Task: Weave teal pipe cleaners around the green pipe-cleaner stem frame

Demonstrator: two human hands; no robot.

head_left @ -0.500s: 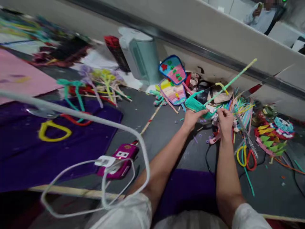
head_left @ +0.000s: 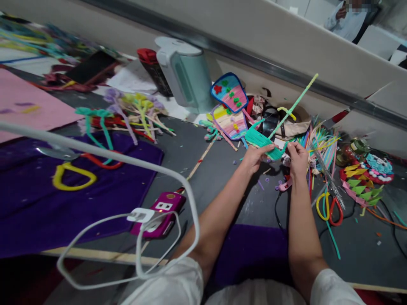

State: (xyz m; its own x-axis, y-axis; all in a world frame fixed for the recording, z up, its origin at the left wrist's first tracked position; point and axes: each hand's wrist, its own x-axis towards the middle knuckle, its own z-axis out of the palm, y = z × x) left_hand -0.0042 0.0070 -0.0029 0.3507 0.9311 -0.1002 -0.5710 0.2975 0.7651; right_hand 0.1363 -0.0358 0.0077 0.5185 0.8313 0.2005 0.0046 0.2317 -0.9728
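My left hand [head_left: 253, 158] is closed around the lower edge of a teal pipe-cleaner craft [head_left: 258, 138], with the thumb across its front. From the craft a thin light-green stick [head_left: 294, 106] with a yellow tip rises to the upper right. A short yellow pipe cleaner [head_left: 288, 112] crosses that stick. At the craft's right end, my right hand [head_left: 299, 161] pinches what looks like a teal pipe cleaner [head_left: 285, 146]; its fingertips partly hide it. Just behind the craft lie two decorated pipe-cleaner panels, a blue-edged one [head_left: 231, 92] and a striped one [head_left: 229, 123].
Bundled pipe cleaners [head_left: 327, 144] and red-and-yellow scissors [head_left: 329, 207] lie to the right. A kettle [head_left: 193, 76] stands against the wall. Leftward are a purple power strip [head_left: 162, 212], a looping white cable [head_left: 152, 167] and more scissors [head_left: 73, 178]. Beyond the partition is a person [head_left: 348, 21].
The stick and its yellow crosspiece have swung left and become more upright. The teal craft has turned slightly and shifted left. My right hand has moved a little left.
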